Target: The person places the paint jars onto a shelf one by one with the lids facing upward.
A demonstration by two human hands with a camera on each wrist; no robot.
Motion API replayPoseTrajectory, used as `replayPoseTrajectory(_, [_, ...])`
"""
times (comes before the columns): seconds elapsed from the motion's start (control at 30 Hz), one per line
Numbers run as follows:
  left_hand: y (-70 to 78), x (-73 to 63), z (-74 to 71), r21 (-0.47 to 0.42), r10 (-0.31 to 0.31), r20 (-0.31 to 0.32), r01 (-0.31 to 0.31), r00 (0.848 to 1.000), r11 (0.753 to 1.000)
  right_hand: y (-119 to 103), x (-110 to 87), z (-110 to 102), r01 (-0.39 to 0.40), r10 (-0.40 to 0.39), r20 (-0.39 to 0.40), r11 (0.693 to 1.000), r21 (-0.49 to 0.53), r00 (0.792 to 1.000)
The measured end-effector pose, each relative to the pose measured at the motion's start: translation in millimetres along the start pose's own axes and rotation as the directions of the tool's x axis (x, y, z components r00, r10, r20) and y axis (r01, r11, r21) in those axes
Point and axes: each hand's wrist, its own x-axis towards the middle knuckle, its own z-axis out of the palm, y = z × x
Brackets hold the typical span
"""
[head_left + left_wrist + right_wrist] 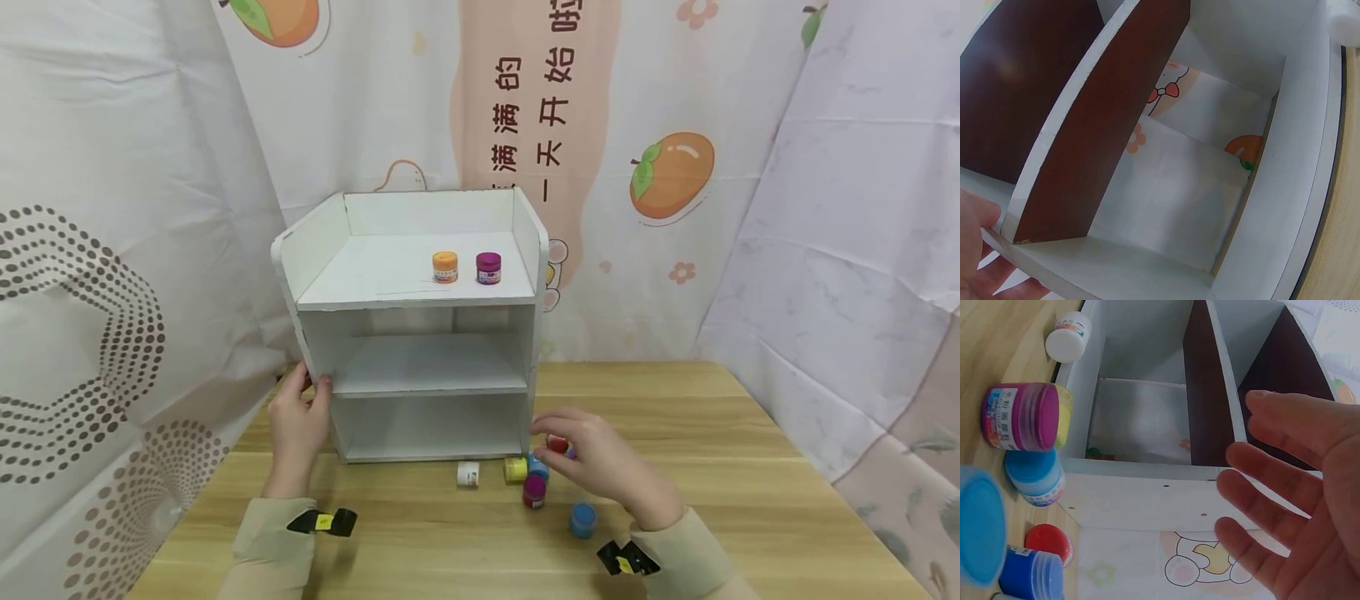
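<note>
A white three-level shelf unit (431,392) stands on the wooden table. My left hand (296,421) grips its left side panel, the thumb at the front edge and the fingers around the outside. Close to the right panel, my right hand (600,462) is held in the air with nothing in it. In the right wrist view its fingers (1272,469) are spread and slightly bent beside the shelf. On the top board sit an orange paint jar (445,267) and a purple paint jar (488,268). Both lower levels hold nothing visible.
Before the shelf lie a white jar (468,474), a yellow jar (515,469), a light blue jar (538,468) and a purple jar (534,492). A blue jar (582,520) is nearer me. A red jar (1047,542) and a dark blue jar (1030,574) are beside the right panel.
</note>
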Motion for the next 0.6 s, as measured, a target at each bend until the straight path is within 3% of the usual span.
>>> replayPoseTrajectory(0.23, [-0.4, -0.1, -1.7, 0.015, 0.001, -0.001, -0.001, 1.0, 1.0, 1, -0.1, 9, -0.039, 0.042, 0.147, 0.999, -0.024, 0.988])
replayPoseTrajectory(0.47, [-0.9, -0.2, -2.3, 0.036, 0.005, 0.0, -0.005, 1.0, 0.999, -2, -1.3, 18, -0.082, 0.1, 0.309, 0.994, -0.07, 0.946])
replayPoseTrajectory(0.6, [-0.9, 0.2, -1.1, 0.04, 0.0, 0.003, 0.0, 1.0, 0.999, -3, -3.6, 26, -0.091, 0.117, 0.355, 0.992, -0.089, 0.927])
